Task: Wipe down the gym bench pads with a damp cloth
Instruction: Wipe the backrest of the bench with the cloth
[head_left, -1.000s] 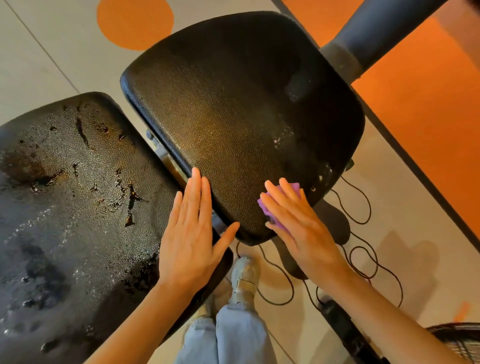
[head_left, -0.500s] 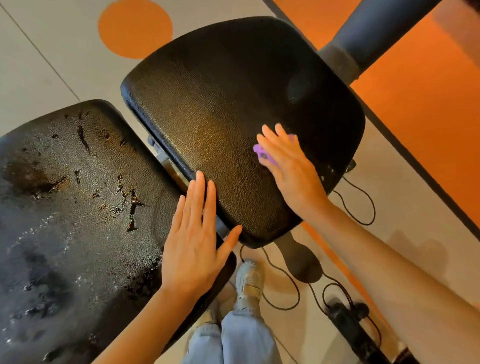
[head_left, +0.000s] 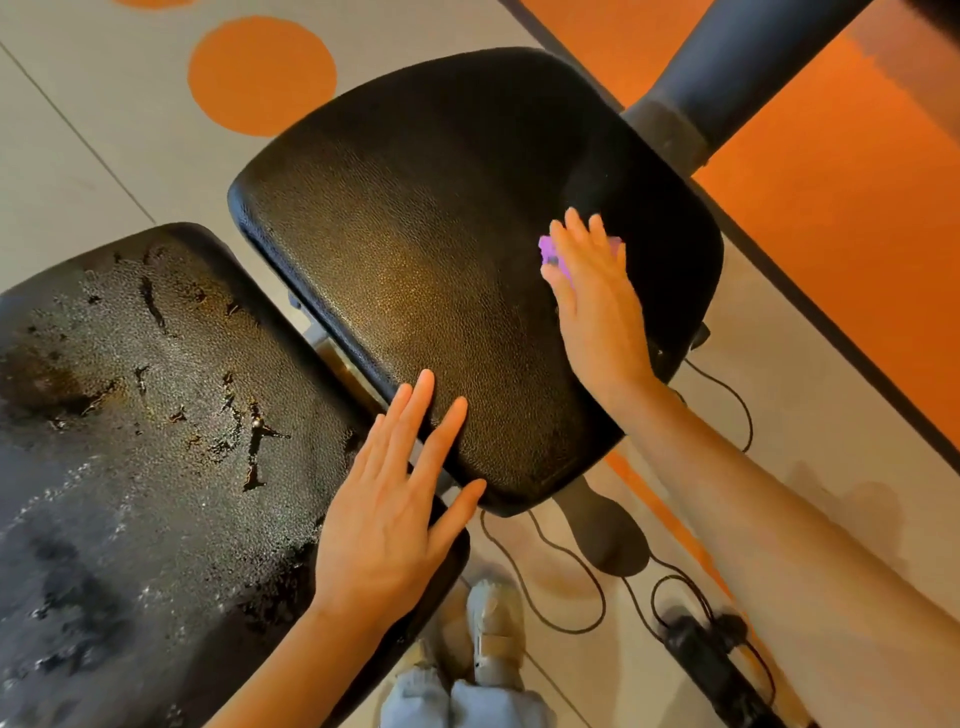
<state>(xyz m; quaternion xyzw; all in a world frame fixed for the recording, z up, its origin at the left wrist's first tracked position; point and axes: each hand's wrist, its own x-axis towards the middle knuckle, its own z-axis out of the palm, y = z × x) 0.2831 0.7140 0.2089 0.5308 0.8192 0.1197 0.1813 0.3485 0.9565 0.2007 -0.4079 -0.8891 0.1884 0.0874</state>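
No text, label, brand, number or sign could be read anywhere in the head view.
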